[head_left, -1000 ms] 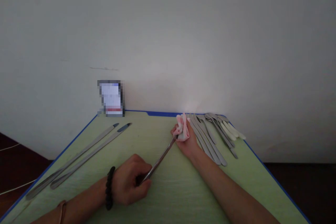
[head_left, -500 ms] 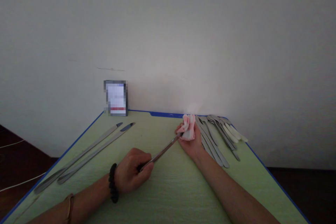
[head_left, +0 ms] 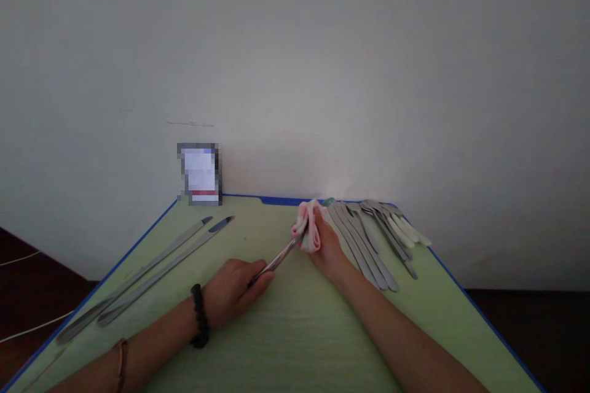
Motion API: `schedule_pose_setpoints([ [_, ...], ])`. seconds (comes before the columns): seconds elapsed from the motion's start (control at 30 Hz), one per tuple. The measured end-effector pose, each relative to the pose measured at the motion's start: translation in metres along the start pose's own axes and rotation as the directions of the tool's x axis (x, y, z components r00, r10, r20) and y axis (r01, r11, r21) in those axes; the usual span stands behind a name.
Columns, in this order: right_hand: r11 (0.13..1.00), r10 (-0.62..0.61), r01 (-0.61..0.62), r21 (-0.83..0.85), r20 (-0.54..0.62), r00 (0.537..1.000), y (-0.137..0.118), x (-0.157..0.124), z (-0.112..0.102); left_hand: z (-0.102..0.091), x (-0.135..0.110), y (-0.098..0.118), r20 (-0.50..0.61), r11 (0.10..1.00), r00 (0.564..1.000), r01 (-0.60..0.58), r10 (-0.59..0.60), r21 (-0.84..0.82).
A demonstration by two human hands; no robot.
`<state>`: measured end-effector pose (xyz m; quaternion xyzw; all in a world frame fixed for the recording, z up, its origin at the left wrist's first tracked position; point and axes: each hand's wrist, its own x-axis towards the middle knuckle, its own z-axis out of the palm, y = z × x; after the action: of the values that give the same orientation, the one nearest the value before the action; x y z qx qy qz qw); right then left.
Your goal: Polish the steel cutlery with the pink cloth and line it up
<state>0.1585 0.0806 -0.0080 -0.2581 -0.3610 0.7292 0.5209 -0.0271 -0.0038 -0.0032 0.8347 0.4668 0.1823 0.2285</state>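
From where I'm standing, the L hand [head_left: 236, 291], at the near-centre of the tabletop [head_left: 286, 344], has its grip clamped on the near end of a metal utensil [head_left: 279, 258] (what type, can't tell, since its far end is hidden). The utensil slants up to the right & far, and that end goes into a bunched pink-and-white cloth [head_left: 306, 227]. The R hand [head_left: 329, 245] has its grip closed round the cloth, approx. mid-tabletop toward the far edge; can't tell if its fingers touch the metal too. A black bead bracelet [head_left: 200, 316] is on the L wrist, w/ a thin band [head_left: 121, 359] nearer the elbow. Over on the left, two long metal pieces [head_left: 161, 274] lie side by side on a diagonal, dark tips at the far end. On the right, just past the R hand, a row of metal handles [head_left: 374, 260] lies close together; further right, a dark-handled bunch [head_left: 391, 233] overlaps, then some w/ white handles [head_left: 408, 230] by the right edge. Far left corner: an upright screen [head_left: 201, 172], blurred out, near the wall [head_left: 295, 61].
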Motion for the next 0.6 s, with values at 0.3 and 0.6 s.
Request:
schedule_pose_setpoints([
  [0.3,0.996,-0.043,0.047,0.082,-0.053,0.998,0.0004,0.0019,-0.0014,-0.0079,-0.0032,0.0003,0.088,0.944,0.977,-0.160,0.192,-0.288],
  [0.6,0.987,-0.068,0.086,0.138,-0.130,0.989,-0.0004,0.0026,0.0000,-0.0001,-0.0019,0.0019,0.106,0.978,0.975,-0.184,0.194,-0.101],
])
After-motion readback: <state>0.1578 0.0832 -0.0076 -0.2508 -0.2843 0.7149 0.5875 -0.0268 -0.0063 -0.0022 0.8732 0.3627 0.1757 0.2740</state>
